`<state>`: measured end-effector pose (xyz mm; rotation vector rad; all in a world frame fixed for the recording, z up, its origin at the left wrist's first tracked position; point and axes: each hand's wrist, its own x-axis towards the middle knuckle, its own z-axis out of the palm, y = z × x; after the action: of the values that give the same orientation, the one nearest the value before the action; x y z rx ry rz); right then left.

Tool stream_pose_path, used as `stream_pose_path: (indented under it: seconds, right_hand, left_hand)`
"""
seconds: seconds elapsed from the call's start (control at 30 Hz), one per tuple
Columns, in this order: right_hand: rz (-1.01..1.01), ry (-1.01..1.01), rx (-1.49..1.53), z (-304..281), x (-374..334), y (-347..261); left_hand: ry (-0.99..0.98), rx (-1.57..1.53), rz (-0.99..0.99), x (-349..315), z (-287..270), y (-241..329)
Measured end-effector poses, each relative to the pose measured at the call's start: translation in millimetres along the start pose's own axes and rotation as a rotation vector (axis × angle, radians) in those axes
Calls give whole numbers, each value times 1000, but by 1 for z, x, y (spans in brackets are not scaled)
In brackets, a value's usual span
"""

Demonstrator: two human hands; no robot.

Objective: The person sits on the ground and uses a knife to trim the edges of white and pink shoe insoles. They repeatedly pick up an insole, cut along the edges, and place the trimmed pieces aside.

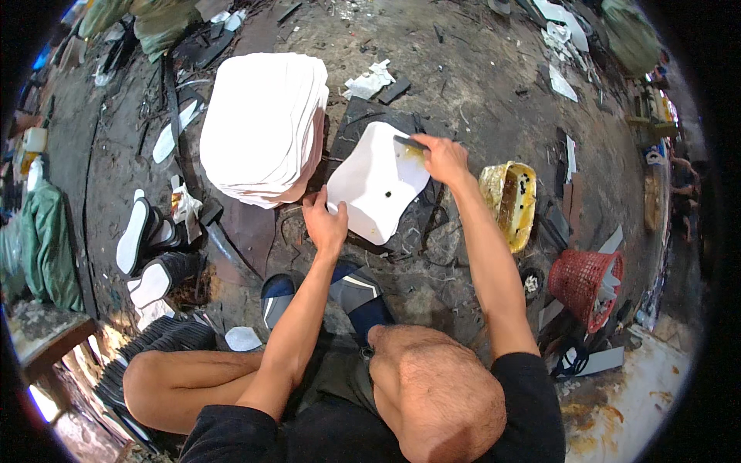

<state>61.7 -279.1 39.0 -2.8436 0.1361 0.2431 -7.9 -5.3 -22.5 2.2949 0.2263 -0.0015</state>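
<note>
A white sheet with wavy, cut-out edges point(363, 181) lies on dark pieces on the ground in front of me. A small dark spot marks its middle, and at least one more sheet seems to lie beneath it. My left hand point(326, 222) holds its left edge, thumb and forefinger at the rim. In my right hand point(446, 160) is a flat dark spreader point(410, 143), its blade over the upper right corner, where yellowish glue point(414, 153) is smeared. A yellow-coated tub point(523, 207) of brownish glue stands right of my right forearm.
A tall stack of similar white sheets point(262, 123) stands left of the worked sheet. Several shoe soles point(133, 235) lie farther left. A red basket point(575, 282) with scraps leans at the right. Dark offcuts litter the floor, and my sandalled feet point(356, 289) are close by.
</note>
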Motion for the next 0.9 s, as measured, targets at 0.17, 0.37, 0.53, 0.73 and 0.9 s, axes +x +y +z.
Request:
stream_pose_path:
  seconds: [0.17,0.37,0.53,0.73,0.9]
  right_hand:
    - [-85,-36,-48,22,-49,-26]
    - [-248,75,48,65,-153,-92]
    - [-421,85,-54,69,-182,-86]
    - [-549,57,-80,78,-190,-74]
    - [-303,139,196,29,-197,-84]
  left_hand:
    - [0,-79,-73,0,-6,8]
    - [-97,-219,-152,20,-13,-2]
    - [-128,-216,7,5,-18,21]
    - [29,-474,151,0,-40,50]
    - [102,-890,57,89,-159,121]
